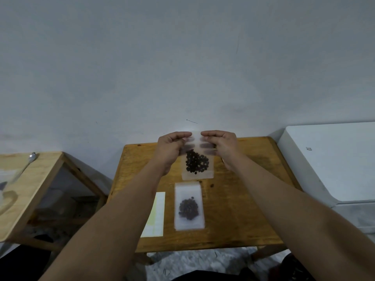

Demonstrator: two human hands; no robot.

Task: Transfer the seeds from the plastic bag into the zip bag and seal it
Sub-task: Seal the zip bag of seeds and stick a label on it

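Far left: light wooden side table [40, 179], spoon [32, 157] lying near its back edge. Centre: darker wooden table [243, 220], white paper strip [155, 214] lying front-left on it. Left hand [171, 148] pinches the top left edge of a clear bag [197, 175], fingers and thumb curled onto it. The bag hangs upright over the rear of the table, dark seeds [197, 163] pooled low inside. Just in front, a second clear bag [188, 188] lies flat on the table with its own seed pile [188, 209]. Can't tell which one has the zip. Right hand [222, 146] pinches the held bag's top right edge the same way. Far right: white box [334, 159] beside the table.
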